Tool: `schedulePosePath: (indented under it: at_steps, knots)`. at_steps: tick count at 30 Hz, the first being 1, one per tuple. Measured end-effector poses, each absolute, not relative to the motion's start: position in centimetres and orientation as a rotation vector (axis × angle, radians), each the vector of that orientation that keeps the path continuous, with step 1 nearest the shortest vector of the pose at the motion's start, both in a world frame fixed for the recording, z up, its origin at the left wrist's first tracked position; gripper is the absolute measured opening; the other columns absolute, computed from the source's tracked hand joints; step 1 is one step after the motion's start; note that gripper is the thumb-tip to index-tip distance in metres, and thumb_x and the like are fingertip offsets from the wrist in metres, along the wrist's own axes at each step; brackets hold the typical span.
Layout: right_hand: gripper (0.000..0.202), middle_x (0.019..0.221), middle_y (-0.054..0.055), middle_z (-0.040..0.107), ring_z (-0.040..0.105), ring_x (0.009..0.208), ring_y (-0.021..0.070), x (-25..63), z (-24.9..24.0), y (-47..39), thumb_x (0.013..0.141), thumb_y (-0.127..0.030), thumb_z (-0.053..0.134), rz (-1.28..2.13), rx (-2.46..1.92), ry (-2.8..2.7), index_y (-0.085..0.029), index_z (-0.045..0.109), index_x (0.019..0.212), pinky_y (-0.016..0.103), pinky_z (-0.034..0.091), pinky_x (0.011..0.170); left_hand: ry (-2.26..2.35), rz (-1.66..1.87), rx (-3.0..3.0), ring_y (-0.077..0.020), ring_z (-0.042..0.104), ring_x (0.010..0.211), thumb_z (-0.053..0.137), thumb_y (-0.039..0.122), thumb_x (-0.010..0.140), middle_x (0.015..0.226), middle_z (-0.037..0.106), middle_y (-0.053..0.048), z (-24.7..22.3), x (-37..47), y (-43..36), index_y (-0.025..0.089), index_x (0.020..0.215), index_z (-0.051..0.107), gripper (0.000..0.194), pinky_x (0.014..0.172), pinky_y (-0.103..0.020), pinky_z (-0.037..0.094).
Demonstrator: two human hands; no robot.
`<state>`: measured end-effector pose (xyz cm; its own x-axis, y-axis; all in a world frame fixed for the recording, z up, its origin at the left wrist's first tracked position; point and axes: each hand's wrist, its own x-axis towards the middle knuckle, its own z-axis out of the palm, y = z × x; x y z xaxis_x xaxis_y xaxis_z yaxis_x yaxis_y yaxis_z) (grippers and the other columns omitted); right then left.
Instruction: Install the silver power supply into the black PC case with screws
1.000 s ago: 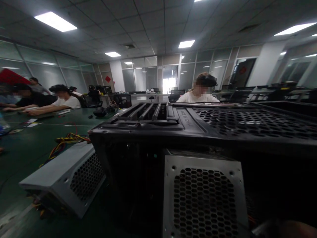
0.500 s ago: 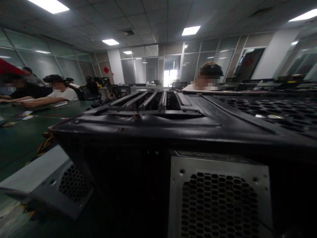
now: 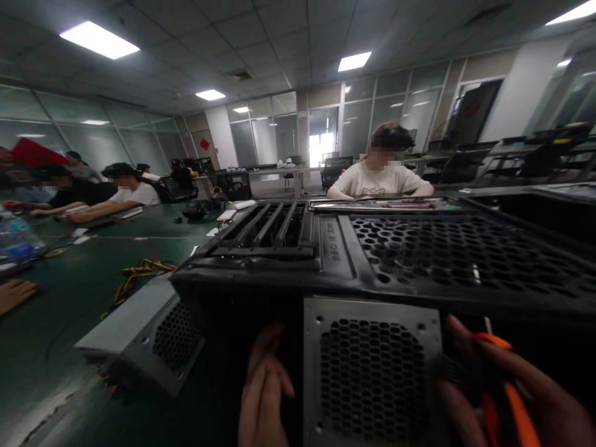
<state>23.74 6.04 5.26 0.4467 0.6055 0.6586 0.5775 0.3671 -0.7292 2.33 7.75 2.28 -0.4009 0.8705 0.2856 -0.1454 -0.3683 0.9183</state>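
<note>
A black computer case (image 3: 338, 248) with slots and a honeycomb vent on top stands before me. A grey power supply (image 3: 372, 307) with a honeycomb grille sits in its dark opening. My left hand (image 3: 264, 388) is just left of this unit, fingers reaching into the opening, thumb apart, nothing visible in it. At the right side of the unit, my right hand (image 3: 521, 385) is wrapped round an orange and black tool (image 3: 519, 403), whose thin metal tip points up. Its thumb and fingertips lie near the unit's right edge.
Another grey power supply (image 3: 125, 316) with coloured cables (image 3: 146, 268) lies on the green table (image 3: 60, 347) at left. A person (image 3: 379, 177) sits opposite, beyond the case. Other people sit at left, and another person's hand (image 3: 16, 295) rests at the left edge.
Both my hands have come into view beside the power supply in the case, the right one with the orange tool. The view has tilted down and shifted, showing more of the case top.
</note>
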Motion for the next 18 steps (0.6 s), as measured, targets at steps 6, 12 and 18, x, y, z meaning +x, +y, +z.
schedulePosePath:
  at_steps: [6, 12, 18]
  knots:
    - [0.050, 0.093, 0.005, 0.058, 0.059, 0.069, 0.0175, 22.4, 5.5, 7.1, 0.074, -0.060, 0.058, 0.147, -1.276, -1.193, -0.023, 0.051, 0.108, 0.029, 0.051, 0.053, 1.156, 1.566, 0.591, -0.0246, 0.060, 0.107, 0.056, 0.035, 0.080, 0.099, 0.070, -0.010, 5.8, 5.0, 9.5, 0.015, 0.091, 0.069, 0.027, 0.101, -0.041, 0.039]
    - [0.049, 0.086, 0.002, 0.052, 0.052, 0.063, 0.0133, 21.3, 7.3, 5.7, 0.075, -0.057, 0.058, 0.169, -1.109, -1.174, -0.023, 0.047, 0.108, 0.028, 0.049, 0.057, 0.996, 1.654, 0.436, -0.0213, 0.064, 0.099, 0.054, 0.037, 0.081, 0.095, 0.071, -0.007, 8.0, 6.0, 6.3, 0.016, 0.085, 0.067, 0.025, 0.096, -0.036, 0.043]
    - [0.050, 0.084, 0.002, 0.051, 0.051, 0.065, 0.0144, 21.4, 8.1, 5.7, 0.070, -0.056, 0.059, 0.240, -1.030, -1.202, -0.020, 0.051, 0.104, 0.031, 0.047, 0.059, 1.007, 1.801, 0.439, -0.0193, 0.065, 0.090, 0.053, 0.037, 0.081, 0.088, 0.069, -0.003, 8.5, 6.3, 3.8, 0.018, 0.086, 0.066, 0.023, 0.091, -0.035, 0.045]
